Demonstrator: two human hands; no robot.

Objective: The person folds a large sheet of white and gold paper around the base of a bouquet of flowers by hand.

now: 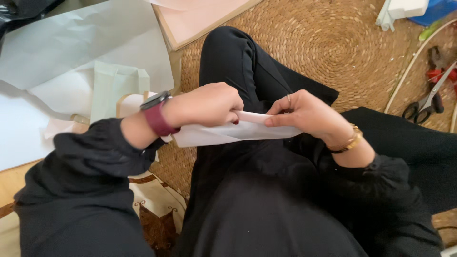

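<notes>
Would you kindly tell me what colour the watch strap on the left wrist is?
The watch strap is dark red, burgundy; the head view shows it.

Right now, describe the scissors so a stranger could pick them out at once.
Start from the round woven straw mat under the seated person's legs and follow it to its right edge. There, beyond the right hand, lie the scissors, beside a thin white cord. Black finger loops and long grey blades set them apart from the red tool above them.
</notes>
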